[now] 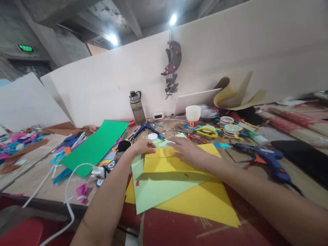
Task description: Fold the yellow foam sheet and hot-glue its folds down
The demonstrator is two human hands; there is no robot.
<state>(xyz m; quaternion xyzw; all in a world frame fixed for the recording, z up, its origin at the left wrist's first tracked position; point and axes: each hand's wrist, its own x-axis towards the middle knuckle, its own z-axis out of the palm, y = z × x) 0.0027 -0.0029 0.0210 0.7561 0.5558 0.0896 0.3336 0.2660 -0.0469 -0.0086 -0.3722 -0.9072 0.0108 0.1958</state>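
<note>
A sheet of yellow paper lies in front of me with a crease across its upper part. At its upper left corner my left hand has its fingers curled closed on the paper's edge. My right hand rests on the crease with fingers stretched out and flat, pressing the sheet and gripping nothing. Beneath is a pale green sheet, with another yellow sheet lower down, its corner reaching over the red front of the table.
Right of the paper lies a blue glue gun. Behind stand a white cup, a water bottle and yellow-handled scissors. A green sheet lies at the left, near a white cable hanging over the front edge.
</note>
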